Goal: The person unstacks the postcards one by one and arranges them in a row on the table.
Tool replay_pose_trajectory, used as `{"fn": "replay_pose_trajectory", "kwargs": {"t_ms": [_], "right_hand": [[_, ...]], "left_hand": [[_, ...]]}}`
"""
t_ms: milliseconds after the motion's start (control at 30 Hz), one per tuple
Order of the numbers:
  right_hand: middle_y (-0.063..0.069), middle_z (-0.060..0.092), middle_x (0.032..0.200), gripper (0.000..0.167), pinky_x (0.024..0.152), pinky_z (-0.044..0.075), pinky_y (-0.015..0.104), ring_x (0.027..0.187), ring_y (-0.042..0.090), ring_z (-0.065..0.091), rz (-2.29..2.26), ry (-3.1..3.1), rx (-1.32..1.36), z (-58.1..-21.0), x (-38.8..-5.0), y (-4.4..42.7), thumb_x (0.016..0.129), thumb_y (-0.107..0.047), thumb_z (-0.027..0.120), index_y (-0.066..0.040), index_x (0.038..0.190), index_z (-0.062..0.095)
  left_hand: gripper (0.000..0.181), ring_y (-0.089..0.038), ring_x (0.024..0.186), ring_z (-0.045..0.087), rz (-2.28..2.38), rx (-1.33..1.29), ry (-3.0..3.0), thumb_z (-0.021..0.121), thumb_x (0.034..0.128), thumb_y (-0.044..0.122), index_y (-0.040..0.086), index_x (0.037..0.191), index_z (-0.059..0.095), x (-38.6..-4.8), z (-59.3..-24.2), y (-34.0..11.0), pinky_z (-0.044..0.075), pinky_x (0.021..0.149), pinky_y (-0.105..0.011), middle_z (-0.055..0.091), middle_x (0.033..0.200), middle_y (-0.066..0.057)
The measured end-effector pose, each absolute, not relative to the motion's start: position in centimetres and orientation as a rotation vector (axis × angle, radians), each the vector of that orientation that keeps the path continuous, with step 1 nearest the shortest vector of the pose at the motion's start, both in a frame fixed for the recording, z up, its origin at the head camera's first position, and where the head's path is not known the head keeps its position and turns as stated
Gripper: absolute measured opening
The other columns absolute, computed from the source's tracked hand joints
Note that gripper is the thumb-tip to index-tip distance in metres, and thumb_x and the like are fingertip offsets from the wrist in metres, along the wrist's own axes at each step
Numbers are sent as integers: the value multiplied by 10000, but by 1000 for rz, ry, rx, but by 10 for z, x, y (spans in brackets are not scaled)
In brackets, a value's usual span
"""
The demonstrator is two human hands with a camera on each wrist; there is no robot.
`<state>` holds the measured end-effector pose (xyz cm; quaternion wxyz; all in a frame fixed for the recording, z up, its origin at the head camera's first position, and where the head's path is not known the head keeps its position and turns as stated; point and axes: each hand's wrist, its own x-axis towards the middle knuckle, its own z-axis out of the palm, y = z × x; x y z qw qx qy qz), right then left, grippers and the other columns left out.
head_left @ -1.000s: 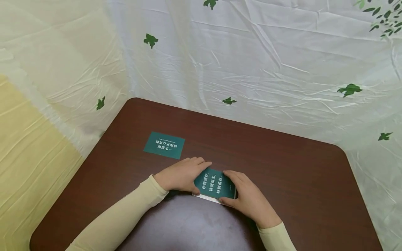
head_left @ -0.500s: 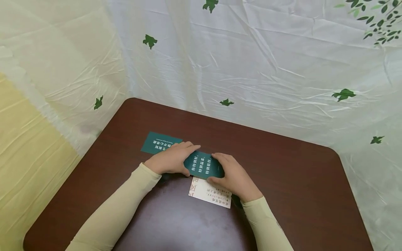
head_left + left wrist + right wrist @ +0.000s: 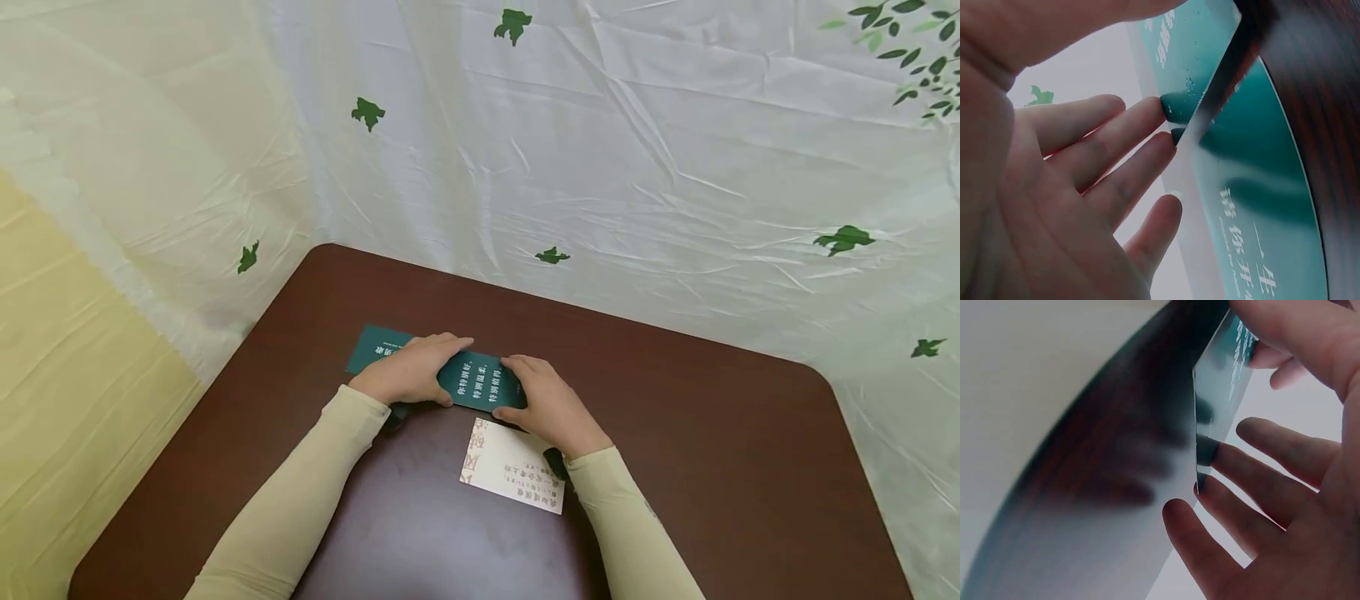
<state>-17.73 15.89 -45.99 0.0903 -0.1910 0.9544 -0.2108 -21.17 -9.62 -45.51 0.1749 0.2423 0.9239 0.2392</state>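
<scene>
One teal text card (image 3: 480,379), printed with three lines of white Chinese characters, spans the gap between a person's left hand (image 3: 408,371) and right hand (image 3: 551,408). The left hand grips one end, its thumb at the edge nearer the body and its fingertips at the far edge; the right hand holds the opposite end the same way. Thumbs and fingers are parted widely enough to take the card between them, and the wrist views show the fingers fanned, with gaps between them. The card appears raised just above the wood-grain tabletop (image 3: 712,433). Beneath the left hand and to its left lies a second teal card (image 3: 365,348), partly hidden by that hand; its white lettering shows below the fingers in the left wrist view, though whether the hand touches it cannot be told. Nearer the body than the right hand, a white printed card (image 3: 506,467) with large reddish characters lies flat, partly covered by a dark object (image 3: 553,462) under the right wrist. Pale yellow sleeves (image 3: 285,500) reach both wrists, and beyond the hands hangs a creased white cloth (image 3: 637,150) with green prints.
</scene>
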Motion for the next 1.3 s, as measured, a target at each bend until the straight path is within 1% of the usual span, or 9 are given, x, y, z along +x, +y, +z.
{"fn": "replay_pose_trajectory", "kwargs": {"t_ms": [233, 533, 867, 1300], "right_hand": [[138, 527, 1625, 833, 1213, 481, 506, 1510, 354, 478, -609, 2850, -591, -465, -177, 160, 909, -322, 891, -55, 1597, 504], [135, 506, 1644, 846, 1221, 473, 506, 1527, 353, 457, -601, 2844, -557, -467, -177, 159, 917, -329, 883, -74, 1616, 480], [145, 476, 1671, 854, 1239, 455, 506, 1549, 357, 436, -569, 2837, -554, -469, -178, 152, 926, -350, 871, -68, 1625, 468], [141, 478, 1668, 851, 1236, 456, 512, 1546, 357, 435, -566, 2833, -557, -470, -179, 148, 927, -359, 866, -75, 1625, 470]], "left_hand": [[999, -319, 1569, 422, 682, 683, 2606, 899, 899, 247, 181, 1714, 327, -214, -461, -97, 378, 1277, -533, 437, 1710, -66], [969, -325, 1650, 297, 683, 693, 2605, 875, 923, 270, 201, 1717, 323, -215, -465, -100, 303, 1323, -552, 360, 1758, -102], [947, -324, 1665, 276, 673, 697, 2618, 867, 928, 271, 195, 1711, 340, -214, -469, -107, 243, 1346, -565, 362, 1761, -95], [936, -335, 1666, 270, 668, 705, 2616, 863, 931, 255, 184, 1708, 346, -216, -472, -109, 242, 1344, -575, 369, 1758, -100]]}}
